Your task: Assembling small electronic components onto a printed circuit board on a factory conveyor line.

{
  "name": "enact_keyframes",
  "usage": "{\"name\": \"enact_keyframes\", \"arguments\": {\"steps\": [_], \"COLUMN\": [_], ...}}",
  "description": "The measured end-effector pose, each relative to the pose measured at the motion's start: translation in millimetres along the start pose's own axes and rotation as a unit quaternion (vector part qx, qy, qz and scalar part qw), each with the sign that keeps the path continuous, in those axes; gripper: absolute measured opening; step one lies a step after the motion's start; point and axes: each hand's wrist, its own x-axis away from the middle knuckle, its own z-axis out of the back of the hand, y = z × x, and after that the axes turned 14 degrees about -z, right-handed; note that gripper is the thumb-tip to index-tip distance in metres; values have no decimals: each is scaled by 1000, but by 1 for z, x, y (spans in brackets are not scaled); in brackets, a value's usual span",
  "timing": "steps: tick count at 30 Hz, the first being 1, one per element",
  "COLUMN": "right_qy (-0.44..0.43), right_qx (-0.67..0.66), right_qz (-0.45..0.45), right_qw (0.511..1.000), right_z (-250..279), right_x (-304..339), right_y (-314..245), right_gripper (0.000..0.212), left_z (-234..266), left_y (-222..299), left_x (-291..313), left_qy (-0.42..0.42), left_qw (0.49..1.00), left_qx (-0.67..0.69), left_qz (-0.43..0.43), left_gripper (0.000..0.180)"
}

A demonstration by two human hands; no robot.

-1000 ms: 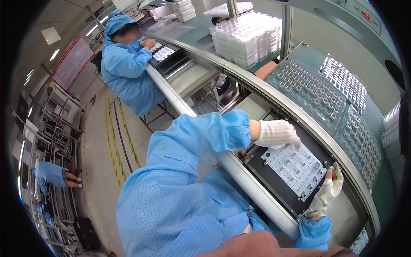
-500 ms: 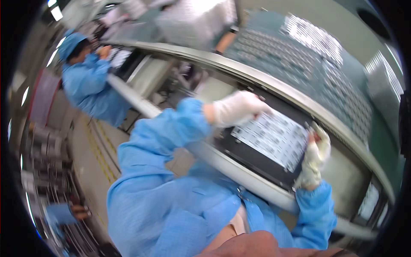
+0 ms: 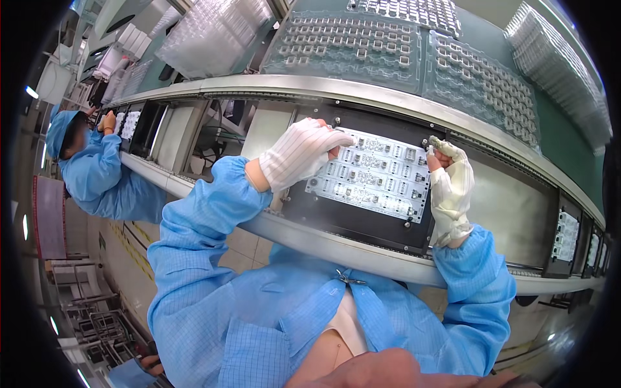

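Note:
A white circuit board panel [image 3: 372,178] with rows of small parts lies on a black carrier plate [image 3: 352,223] in front of me. My left hand [image 3: 303,152], in a white striped glove with bare fingertips, is over the board's upper left corner. Its fingers are closed together, and what they pinch is hidden. Beside the board's right edge is my right hand [image 3: 449,187], in a cream glove. Its thumb and fingers are curled together near a carrier pin; whatever is between them is too small to name.
Clear trays [image 3: 349,48] of small square parts lie on the green bench beyond the conveyor rail [image 3: 259,85]. Stacks of clear trays [image 3: 210,35] stand there too. Another carrier with a board [image 3: 565,236] sits to the right. A co-worker [image 3: 97,161] in blue works at the far left.
The whole view has turned and become sharper. Both hands stay by the board, the left at its upper left corner and the right at its right edge. The right fingers look more curled in.

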Motion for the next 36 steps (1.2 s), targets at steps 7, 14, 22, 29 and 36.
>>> {"name": "enact_keyframes", "arguments": {"steps": [7,14,22,29,36], "right_qy": [-14,-32,-28,-45,-35], "right_qx": [4,-96,-26,-3,-32], "right_qz": [18,-21,-8,-49,-33], "right_qw": [1000,995,999,998,998], "right_z": [-1,23,39,53,50], "right_x": [2,-9,-30,-36,-38], "right_y": [-8,16,43,47,51], "right_gripper": [25,28,31,34,36], "left_z": [-11,-20,-5,-11,-10], "left_y": [4,-2,-3,-10,-9], "left_x": [8,0,3,13,16], "left_qy": [14,119,76,175,124], "left_qw": [995,987,996,984,991], "left_qx": [-81,33,31,14,40], "left_qz": [-56,-99,-38,-27,-14], "left_gripper": [23,17,20,20,18]}}
